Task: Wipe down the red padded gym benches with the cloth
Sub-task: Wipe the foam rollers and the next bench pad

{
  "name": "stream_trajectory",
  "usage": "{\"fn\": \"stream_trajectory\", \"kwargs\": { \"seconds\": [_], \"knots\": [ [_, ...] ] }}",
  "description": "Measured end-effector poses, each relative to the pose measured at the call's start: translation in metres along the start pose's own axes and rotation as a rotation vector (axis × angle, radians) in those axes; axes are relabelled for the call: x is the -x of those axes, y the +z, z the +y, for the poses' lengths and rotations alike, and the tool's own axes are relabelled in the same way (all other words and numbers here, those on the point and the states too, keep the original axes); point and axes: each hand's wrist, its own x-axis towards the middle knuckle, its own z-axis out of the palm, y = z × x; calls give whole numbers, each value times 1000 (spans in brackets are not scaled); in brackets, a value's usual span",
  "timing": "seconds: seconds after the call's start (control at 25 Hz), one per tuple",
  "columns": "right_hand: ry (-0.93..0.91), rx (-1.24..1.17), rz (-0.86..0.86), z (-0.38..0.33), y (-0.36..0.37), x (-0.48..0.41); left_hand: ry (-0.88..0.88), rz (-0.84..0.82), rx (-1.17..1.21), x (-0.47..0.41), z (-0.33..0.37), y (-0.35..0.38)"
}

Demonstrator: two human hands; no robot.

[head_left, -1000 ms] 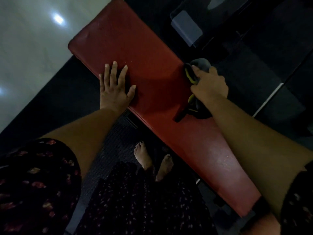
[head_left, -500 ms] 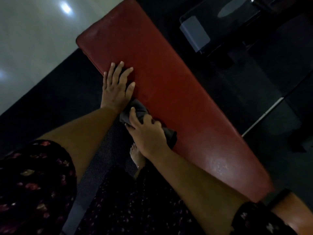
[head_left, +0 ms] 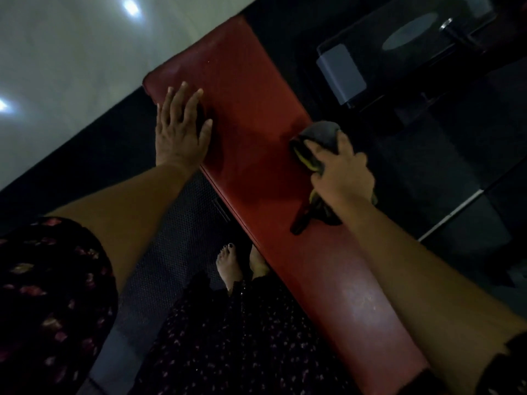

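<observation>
Right hand (head_left: 340, 173) has its fingers bunched around a dark cloth (head_left: 320, 138), holding it down on the far edge of the red bench (head_left: 256, 118). Left hand (head_left: 179, 129) lies flat with fingers spread, near the bench's top corner. Bare feet (head_left: 228, 266) stand on the dark mat (head_left: 176, 223) beside it.

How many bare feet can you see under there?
2. One foot stands on the dark mat beside the red bench; the other foot is right next to it, partly hidden under the bench edge.
</observation>
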Motion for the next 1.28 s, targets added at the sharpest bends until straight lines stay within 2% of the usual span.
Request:
{"fn": "stream_trajectory", "kwargs": {
  "seconds": [0.12, 0.2, 0.28, 0.44, 0.56, 0.72, 0.76, 0.84, 1.0, 1.08, 1.28],
  "knots": [
    [99, -64, -47, 5, -12, -30, 26, -8, 14, -16, 3, -3],
    [101, -51, -30, -12, -14, -39, 61, -26, -19, -22, 1, 2],
    [-6, 10, 16, -36, -10, -30, 75, -26, -49, -22, -1, 9],
    [-430, 173, 40, -86, 31, 39, 80, -19, -66, -25, -4, 16],
    [-561, 235, -32, -117, 47, 60, 89, 16, -57, -27, -6, 17],
    [-733, 245, -42, -128, 30, 25, 113, 81, -58, -28, -8, 22],
    [-716, 203, -49, -123, 24, 16, 115, 84, -58, -29, -9, 22],
    [-554, 121, -39, -103, 11, -1, 102, 47, -52, -29, -7, 21],
    [-250, 126, 29, -35, -14, -39, 90, 72, -19, -26, -5, 22],
    [-121, 93, 2, -14, -26, -57, 94, 96, -19, -24, -7, 24],
    [-60, 91, 2, -20, -32, -87, 95, 129, 6, -23, -6, 25]
  ]
}}
